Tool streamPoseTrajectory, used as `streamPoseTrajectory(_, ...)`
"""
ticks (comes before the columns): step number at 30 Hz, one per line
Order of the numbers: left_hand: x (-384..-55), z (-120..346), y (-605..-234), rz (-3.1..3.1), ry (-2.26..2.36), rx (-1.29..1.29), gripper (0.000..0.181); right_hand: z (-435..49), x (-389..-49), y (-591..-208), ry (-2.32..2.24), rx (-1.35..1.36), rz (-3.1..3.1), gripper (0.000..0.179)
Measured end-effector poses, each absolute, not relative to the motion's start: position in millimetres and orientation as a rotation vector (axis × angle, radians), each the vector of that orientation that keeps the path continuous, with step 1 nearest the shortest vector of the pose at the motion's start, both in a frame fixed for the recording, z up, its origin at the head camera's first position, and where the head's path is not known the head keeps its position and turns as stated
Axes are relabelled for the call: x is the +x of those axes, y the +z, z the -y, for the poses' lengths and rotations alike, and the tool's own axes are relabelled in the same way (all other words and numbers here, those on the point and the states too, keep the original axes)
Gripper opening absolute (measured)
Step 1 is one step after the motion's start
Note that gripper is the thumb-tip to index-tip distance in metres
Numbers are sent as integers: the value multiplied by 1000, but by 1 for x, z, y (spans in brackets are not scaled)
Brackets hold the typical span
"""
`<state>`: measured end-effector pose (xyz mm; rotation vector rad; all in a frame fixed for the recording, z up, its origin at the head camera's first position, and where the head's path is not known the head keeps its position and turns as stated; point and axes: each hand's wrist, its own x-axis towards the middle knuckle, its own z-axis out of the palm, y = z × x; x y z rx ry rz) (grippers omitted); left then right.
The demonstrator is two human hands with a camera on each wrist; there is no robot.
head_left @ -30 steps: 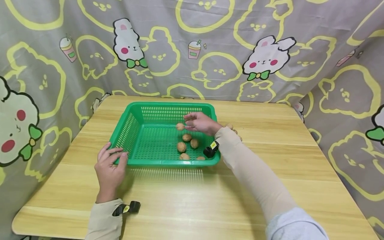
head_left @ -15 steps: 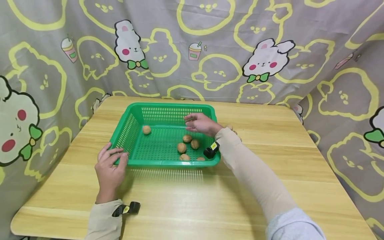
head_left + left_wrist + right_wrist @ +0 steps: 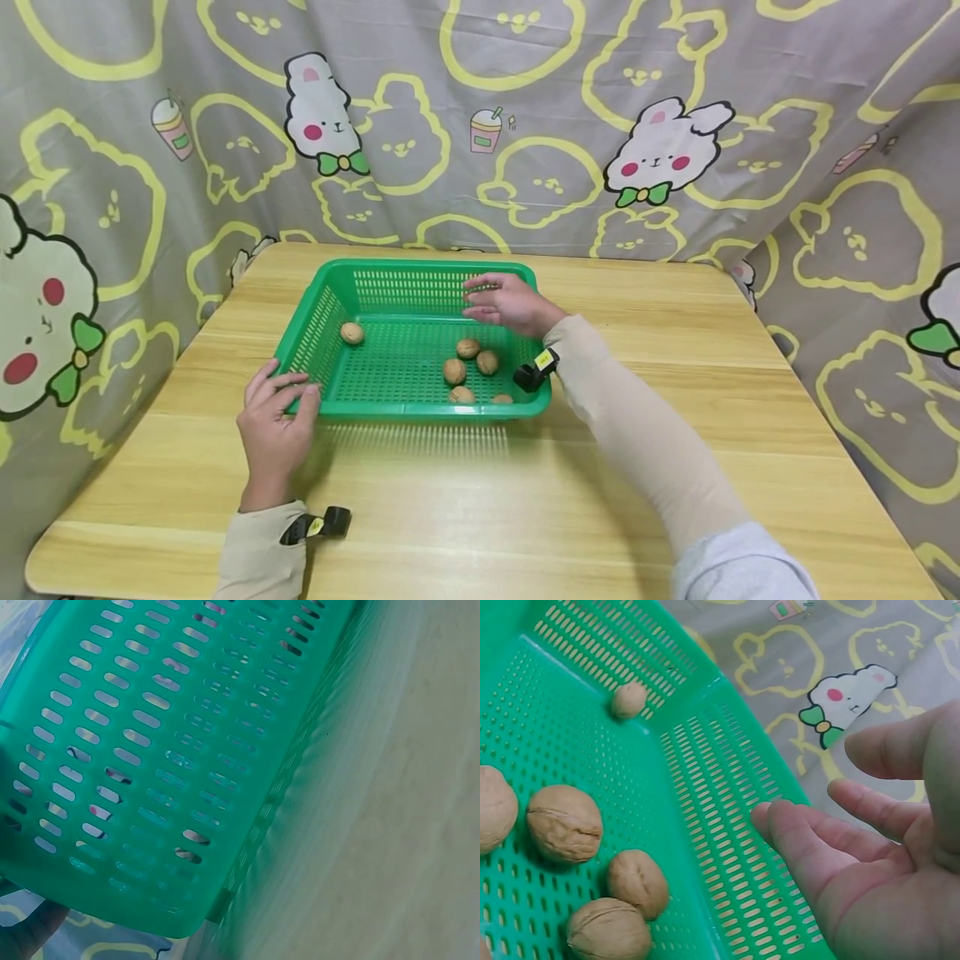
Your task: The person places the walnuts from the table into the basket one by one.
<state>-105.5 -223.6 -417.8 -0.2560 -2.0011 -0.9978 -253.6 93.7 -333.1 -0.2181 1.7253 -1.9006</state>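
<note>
A green plastic basket (image 3: 405, 408) with slotted walls rests on the table. My left hand (image 3: 276, 425) holds its front left corner, with fingers over the rim and thumb along the front side. Over the basket's right side hovers my right hand (image 3: 513, 302), fingers parted and nothing in them. A lone walnut (image 3: 352, 333) lies by the left wall inside. Several other walnuts (image 3: 454, 371) sit in the right half of the basket. From the right wrist, the lone walnut (image 3: 628, 700) appears far off in a corner, and the empty right hand (image 3: 885, 847) is near the wall.
The wooden table (image 3: 720, 350) extends to the right and in front of the basket. A grey patterned curtain (image 3: 540, 108) hangs behind and at both sides. The right forearm covers part of the table beside the basket.
One walnut has left my right fingertips and travelled left across the basket to the left wall. The right hand has shifted slightly right. Walnuts seen beyond the right wrist are now out of sight.
</note>
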Motion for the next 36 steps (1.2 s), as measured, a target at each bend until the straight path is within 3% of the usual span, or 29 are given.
streamPoseTrajectory(23,-107,223,-419,1972,-1006,-249,25,-166,-252,-312,-1983,-191,-1809,46)
streamPoseTrajectory(36,-106,222,-417,1970,-1021,-242,19,-229,-253,-350,-1971,-51,-1987,56)
